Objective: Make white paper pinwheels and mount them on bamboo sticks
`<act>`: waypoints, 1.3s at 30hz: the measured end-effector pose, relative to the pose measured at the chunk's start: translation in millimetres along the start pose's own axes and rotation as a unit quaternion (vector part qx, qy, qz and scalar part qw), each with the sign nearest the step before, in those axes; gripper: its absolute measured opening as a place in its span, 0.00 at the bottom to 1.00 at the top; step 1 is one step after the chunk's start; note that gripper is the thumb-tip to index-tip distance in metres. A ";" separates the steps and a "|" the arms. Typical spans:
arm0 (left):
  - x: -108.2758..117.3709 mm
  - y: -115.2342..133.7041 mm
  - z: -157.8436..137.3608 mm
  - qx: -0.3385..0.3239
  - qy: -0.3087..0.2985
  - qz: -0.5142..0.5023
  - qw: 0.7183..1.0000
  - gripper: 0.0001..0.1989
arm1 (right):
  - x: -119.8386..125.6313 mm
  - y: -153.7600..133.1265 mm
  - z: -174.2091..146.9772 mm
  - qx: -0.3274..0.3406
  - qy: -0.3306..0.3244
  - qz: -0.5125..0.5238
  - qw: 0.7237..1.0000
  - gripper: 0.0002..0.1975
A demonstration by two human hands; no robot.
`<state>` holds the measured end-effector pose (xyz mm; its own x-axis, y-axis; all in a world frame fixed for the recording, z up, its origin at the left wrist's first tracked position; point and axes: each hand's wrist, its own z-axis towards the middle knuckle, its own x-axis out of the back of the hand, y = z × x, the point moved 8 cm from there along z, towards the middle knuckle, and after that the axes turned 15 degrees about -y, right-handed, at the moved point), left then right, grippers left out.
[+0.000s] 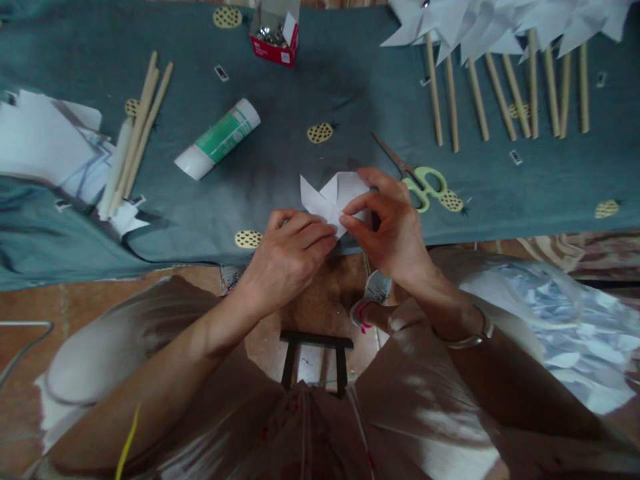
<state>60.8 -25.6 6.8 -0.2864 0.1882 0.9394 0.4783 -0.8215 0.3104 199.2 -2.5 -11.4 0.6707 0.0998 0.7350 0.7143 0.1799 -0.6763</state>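
Note:
A small white paper pinwheel (327, 197), its corners folded toward the middle, is held between both hands near the table's front edge. My left hand (295, 257) is closed on its lower left side, fingers pressed together over the paper. With thumb and index finger, my right hand (393, 223) pinches at the pinwheel's centre, while another finger bears on the upper right corner. Whatever sits between the pinching fingertips is too small to make out. Just right of my right hand lie scissors (423, 183) with light green handles.
A green-and-white glue tube (219, 139) lies left of centre. Behind it stands a red box (275, 43) of shiny metal pieces. Wooden sticks (143, 130) and white paper sheets (45, 140) lie at left. Several finished pinwheels on sticks (480, 27) fill the back right.

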 end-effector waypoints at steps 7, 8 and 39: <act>-0.7 -0.6 -0.1 0.005 -0.001 -0.010 1.000 0.10 | -0.1 0.1 -1.9 0.003 0.008 -0.015 1.000 0.06; -0.5 -0.8 -0.1 0.007 0.001 -0.013 1.000 0.10 | 0.2 -0.5 -2.1 0.002 0.009 -0.019 1.000 0.05; -4.2 1.8 1.9 0.014 -0.022 -0.006 1.000 0.12 | -10.4 -17.6 -11.4 0.068 -0.012 -0.097 0.993 0.11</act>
<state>64.5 -26.8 3.7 -0.2558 0.2224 0.9408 0.4984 -0.8035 0.3255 181.9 -17.9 -7.7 0.5165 0.0737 0.8531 0.7950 0.3287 -0.5098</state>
